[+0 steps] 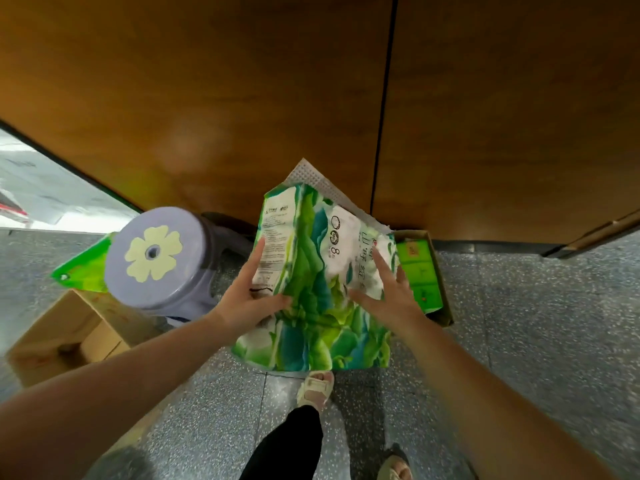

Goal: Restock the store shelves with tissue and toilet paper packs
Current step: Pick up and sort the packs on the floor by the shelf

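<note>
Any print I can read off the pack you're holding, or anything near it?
"8", beside a small round mark: white panel of the green tissue pack.
Large Chinese characters beside it: too blurred to read reliably.
Fine print block by the left hand: too small.
Green packs in the cardboard box: marks unreadable.

Arms: two bare forearms, no sleeves in view.
Hands: left hand (246,299) and right hand (391,296), no gloves, rings or watch visible.
Leg: slim black trouser leg (287,445), ankle length.
Footwear: cream open-toed strap sandal (316,389) ahead; second sandal (394,465), olive-grey, at the bottom edge.
</note>
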